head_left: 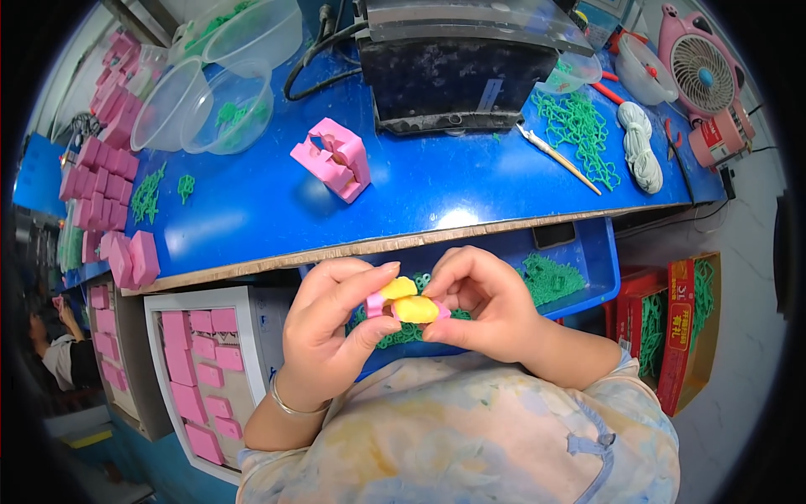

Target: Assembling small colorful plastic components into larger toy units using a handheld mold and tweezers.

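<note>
Above a blue tray (600,277), my two hands meet over small yellow-and-pink pieces. My left hand (327,311) pinches one yellow-and-pink piece (398,289) between thumb and fingers. Thumb and fingertips of my right hand (487,302) close on a second yellow-and-pink piece (416,310), just below and right of the first. The two pieces lie against each other; whether they are joined, I cannot tell. Green openwork pieces (550,280) fill parts of the tray under and beside my hands. On the blue table beyond stands a pink block with carved hollows (334,160).
A dark machine (453,76) stands at the table's back. Clear plastic bowls (159,109) and stacked pink blocks (101,181) are at left. At right lie green strands (579,134), a wooden-handled tool (562,160), white cord (640,147) and a pink fan (703,67).
</note>
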Demonstrator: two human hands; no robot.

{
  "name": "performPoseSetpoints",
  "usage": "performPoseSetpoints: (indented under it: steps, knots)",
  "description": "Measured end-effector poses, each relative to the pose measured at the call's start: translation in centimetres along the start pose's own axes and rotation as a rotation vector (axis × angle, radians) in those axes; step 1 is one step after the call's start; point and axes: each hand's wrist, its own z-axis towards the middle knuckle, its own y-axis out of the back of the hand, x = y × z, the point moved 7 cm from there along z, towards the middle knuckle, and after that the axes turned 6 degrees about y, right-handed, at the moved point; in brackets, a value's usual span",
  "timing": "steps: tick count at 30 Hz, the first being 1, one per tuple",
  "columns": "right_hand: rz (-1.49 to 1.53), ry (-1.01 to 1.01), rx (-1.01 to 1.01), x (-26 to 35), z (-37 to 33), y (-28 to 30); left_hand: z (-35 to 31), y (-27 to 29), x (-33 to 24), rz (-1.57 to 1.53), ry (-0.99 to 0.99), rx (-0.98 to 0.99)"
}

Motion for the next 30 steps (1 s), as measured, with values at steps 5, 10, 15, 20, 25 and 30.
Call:
performPoseSetpoints:
  steps: [5, 10, 15, 20, 25, 30]
  knots:
    - [0.376, -0.386, 0.007, -2.2, -0.4, -0.2, 0.8, -1.0, -1.8, 0.100, -0.090, 0.099]
    - [0.488, -0.494, -0.037, -3.3, -1.0, -0.6, 0.6, -1.6, -1.7, 0.172, -0.155, 0.176]
    - [0.394, -0.426, -0.042, -3.1, -1.2, -0.2, -0.2, -1.1, 0.1, -0.026, 0.042, 0.061]
    - [-0.424, 0.183, 0.285, 1.2, 0.7, -0.4, -0.7, -1.7, 2.2, -0.762, 0.251, 0.125]
    - [-0.571, 0.312, 0.380, 1.8, 1.0, -1.5, -1.2, -3.7, 3.7, -1.087, 0.414, 0.133]
    - [-0.664, 0.406, 0.251, 2.2, 0.6, -1.5, -1.4, -5.7, 5.0, -1.340, 0.574, 0.240]
